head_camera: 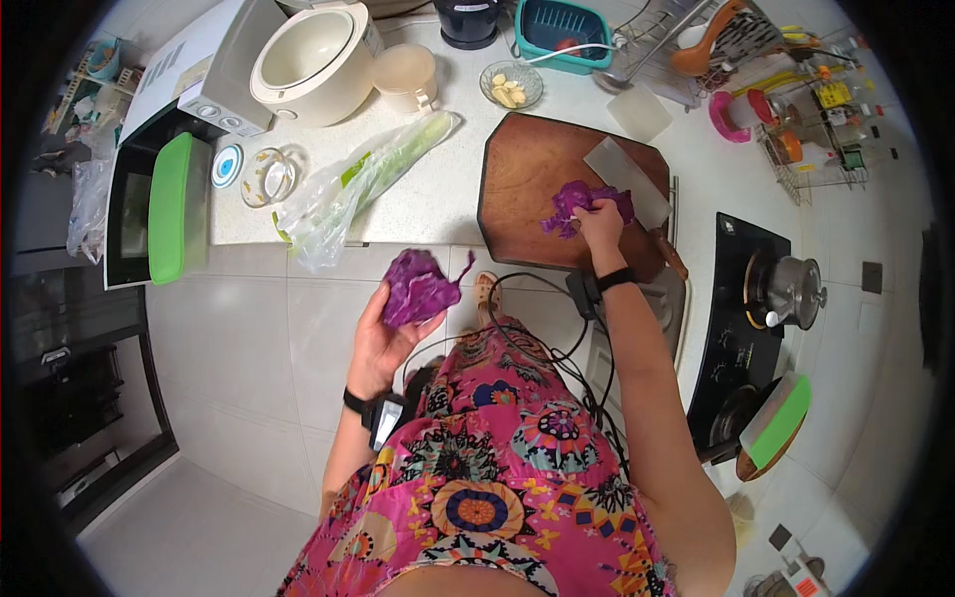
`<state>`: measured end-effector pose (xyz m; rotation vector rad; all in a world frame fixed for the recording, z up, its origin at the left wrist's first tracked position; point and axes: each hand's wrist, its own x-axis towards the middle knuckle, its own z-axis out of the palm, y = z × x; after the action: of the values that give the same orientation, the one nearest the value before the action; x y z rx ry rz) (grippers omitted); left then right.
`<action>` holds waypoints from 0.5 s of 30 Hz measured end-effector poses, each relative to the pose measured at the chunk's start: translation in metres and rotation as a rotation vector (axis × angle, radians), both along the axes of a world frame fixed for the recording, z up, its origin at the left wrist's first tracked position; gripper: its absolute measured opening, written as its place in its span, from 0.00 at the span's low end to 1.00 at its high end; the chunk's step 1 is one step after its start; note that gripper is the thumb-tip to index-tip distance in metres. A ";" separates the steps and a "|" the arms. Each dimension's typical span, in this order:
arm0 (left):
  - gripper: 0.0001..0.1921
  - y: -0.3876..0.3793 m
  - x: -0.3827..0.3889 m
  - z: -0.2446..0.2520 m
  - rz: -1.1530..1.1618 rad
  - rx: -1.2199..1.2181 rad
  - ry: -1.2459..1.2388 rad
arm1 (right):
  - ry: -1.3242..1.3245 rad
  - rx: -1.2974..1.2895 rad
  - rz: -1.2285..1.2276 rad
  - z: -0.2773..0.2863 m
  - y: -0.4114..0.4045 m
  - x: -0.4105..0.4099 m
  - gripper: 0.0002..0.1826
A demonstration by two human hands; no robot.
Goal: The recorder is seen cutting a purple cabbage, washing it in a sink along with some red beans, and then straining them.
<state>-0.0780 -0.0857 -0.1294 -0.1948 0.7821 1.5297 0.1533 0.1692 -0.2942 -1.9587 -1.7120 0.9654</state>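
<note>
In front of my body, off the counter's edge, my left hand (392, 343) holds a crumpled chunk of purple cabbage (419, 291), with a thin strip sticking out at its right. My right hand (599, 224) reaches over the wooden cutting board (522, 164), its fingers closed on torn purple cabbage leaves (574, 195). Right beside those leaves lies a cleaver; its broad blade (630, 183) rests flat on the board, and its wooden handle (669, 254) points towards me past the board's right side. My fingers partly cover the leaves.
Left on the counter are a leafy vegetable in a plastic bag (365, 175), a glass bowl (268, 177) and a rice cooker (313, 63). Behind the board stands a glass dish of garlic cloves (511, 86). A gas stove (739, 313) carries a pot (794, 292). Black cables (552, 358) hang between my arms.
</note>
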 end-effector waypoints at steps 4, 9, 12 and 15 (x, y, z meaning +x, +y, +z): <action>0.20 0.056 0.007 -0.018 -0.022 0.007 -0.020 | 0.578 -0.256 -0.078 0.017 0.005 0.007 0.20; 0.21 0.116 0.010 -0.055 -0.109 -0.057 0.085 | 1.382 -0.543 -0.186 0.101 -0.012 -0.002 0.12; 0.24 0.139 0.017 -0.066 -0.236 -0.045 0.157 | 1.338 -0.511 -0.178 0.111 -0.021 -0.020 0.12; 0.27 0.147 0.020 -0.079 -0.298 0.079 0.066 | 0.959 -0.387 0.078 0.121 -0.035 -0.047 0.10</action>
<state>-0.0582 0.0613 -0.2082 0.0306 0.7642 1.2865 0.1066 0.1343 -0.1735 -1.2165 -1.0792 1.9539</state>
